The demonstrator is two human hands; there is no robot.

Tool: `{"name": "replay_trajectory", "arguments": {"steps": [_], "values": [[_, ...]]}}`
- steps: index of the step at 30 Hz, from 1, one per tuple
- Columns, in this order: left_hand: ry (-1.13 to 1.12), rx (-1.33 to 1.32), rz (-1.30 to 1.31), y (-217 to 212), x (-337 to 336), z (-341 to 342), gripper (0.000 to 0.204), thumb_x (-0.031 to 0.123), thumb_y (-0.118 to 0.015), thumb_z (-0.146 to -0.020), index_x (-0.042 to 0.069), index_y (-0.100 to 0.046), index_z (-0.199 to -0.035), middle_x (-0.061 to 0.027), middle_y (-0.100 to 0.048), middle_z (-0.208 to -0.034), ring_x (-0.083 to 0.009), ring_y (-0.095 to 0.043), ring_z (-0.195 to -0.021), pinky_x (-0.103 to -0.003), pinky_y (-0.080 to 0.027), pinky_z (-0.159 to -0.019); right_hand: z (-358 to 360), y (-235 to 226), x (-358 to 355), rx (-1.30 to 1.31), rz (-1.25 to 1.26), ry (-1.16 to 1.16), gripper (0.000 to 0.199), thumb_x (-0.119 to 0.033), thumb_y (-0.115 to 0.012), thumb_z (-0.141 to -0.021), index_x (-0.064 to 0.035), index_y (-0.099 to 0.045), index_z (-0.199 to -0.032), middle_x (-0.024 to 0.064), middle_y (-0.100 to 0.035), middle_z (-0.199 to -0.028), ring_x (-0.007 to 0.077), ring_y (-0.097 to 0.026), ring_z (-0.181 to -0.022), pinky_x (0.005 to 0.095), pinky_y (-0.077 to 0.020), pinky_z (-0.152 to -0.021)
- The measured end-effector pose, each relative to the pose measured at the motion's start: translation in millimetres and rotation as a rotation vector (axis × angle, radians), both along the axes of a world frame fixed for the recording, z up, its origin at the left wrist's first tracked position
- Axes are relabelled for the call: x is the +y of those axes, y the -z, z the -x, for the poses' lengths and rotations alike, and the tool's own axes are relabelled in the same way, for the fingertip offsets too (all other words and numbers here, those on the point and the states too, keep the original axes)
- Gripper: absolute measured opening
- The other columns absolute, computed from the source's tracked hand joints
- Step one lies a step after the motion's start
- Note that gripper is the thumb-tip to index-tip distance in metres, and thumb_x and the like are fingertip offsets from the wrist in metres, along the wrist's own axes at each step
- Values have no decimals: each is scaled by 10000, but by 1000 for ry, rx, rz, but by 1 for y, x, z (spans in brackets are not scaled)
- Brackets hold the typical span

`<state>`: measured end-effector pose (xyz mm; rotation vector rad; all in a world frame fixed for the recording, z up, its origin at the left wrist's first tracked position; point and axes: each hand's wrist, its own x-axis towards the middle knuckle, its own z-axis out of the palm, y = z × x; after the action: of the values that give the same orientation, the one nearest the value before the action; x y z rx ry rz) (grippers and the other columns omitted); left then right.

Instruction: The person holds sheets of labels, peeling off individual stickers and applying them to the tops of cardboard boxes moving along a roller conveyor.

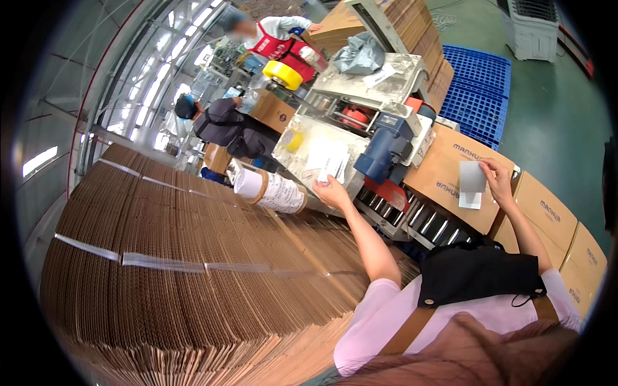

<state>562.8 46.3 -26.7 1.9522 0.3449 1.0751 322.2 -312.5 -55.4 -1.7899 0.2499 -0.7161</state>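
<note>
Our right hand (496, 177) pinches a paper slip (471, 176) at its side, over the box (430, 166); we should keep it flat and square to the box's sides. Our left hand (331, 192) curls at the near edge of loose papers (325, 156); whether it grips, we cannot tell.

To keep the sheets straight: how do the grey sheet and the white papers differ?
The grey sheet is darker than the white papers. The white papers overlap on the worktable, at the left hand; the grey sheet is pinched in the right hand, before a carton. Both look thin and flat.
</note>
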Motion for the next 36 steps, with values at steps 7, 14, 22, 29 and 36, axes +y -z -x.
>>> {"name": "replay_trajectory", "arguments": {"steps": [7, 14, 22, 29, 36], "values": [[1338, 1197, 682, -12, -147, 149, 722, 393, -546, -896, 147, -134, -1436, -197, -635, -891, -238, -652, -755, -331, -542, -608, 33, -21, 28, -142, 248, -31, 160, 53, -609, -761, -1, -644, -907, 114, -631, -910, 263, -585, -955, 327, -462, -801], [1677, 943, 1002, 33, -171, 148, 1032, -136, -586, -765, 265, 79, -1445, -201, -596, -1094, -234, -612, -956, -362, -514, -796, 78, -17, 30, -129, 171, -267, 402, -140, -730, -709, -35, -611, -1078, 131, -595, -1079, 295, -518, -1092, 410, -383, -949], [1646, 731, 348, -54, -142, 188, 272, -79, -677, -734, 9, -633, -987, -84, -634, -923, -124, -595, -841, -241, -466, -746, 68, 67, 20, 357, 484, -61, 719, -239, -778, -641, -146, -470, -1284, 129, -397, -1343, 336, -301, -1278, 494, -252, -1028], [1677, 391, 56, -98, -115, 199, 131, -74, -679, -712, -41, -675, -838, -83, -618, -869, -133, -575, -779, -241, -452, -667, 30, 94, -2, 97, 539, 65, 304, 9, -651, -668, -101, -674, -950, 91, -562, -1174, 309, -417, -1202, 428, -325, -990], [1577, 61, -472, -104, -155, 173, 106, -5, -669, -727, 3, -684, -832, -125, -657, -952, -267, -640, -832, -315, -497, -734, 19, -18, -4, -30, 365, -101, 235, 18, -634, -697, -61, -672, -915, 77, -645, -958, 258, -571, -970, 381, -420, -879]]}}
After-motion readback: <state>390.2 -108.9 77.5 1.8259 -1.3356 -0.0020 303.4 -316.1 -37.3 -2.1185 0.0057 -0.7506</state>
